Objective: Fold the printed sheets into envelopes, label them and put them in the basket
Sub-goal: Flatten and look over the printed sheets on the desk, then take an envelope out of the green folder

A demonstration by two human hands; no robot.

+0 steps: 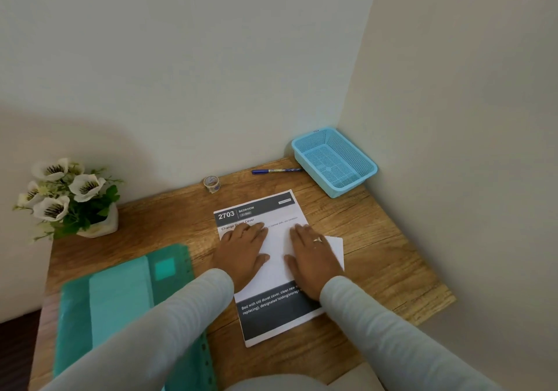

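Wooden tabletop point(377, 239) fills this corner between two walls. Our printed sheet point(260, 207) lies right in front of us. Its long side points away from us, a bit slanted. Our left hand point(244, 251) and right hand point(314, 258) lie flat on its white middle, side by side with a gap between, fingers straight, gripping nothing. A white corner pokes out past the right hand. The blue basket point(312, 174) sits in the far right corner, so we think the right hand is nearer to it.

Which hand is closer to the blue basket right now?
Right. The right hand lies flat on the sheet, with the blue basket ahead and to its right in the corner. The left hand lies flat on the same sheet, farther left.
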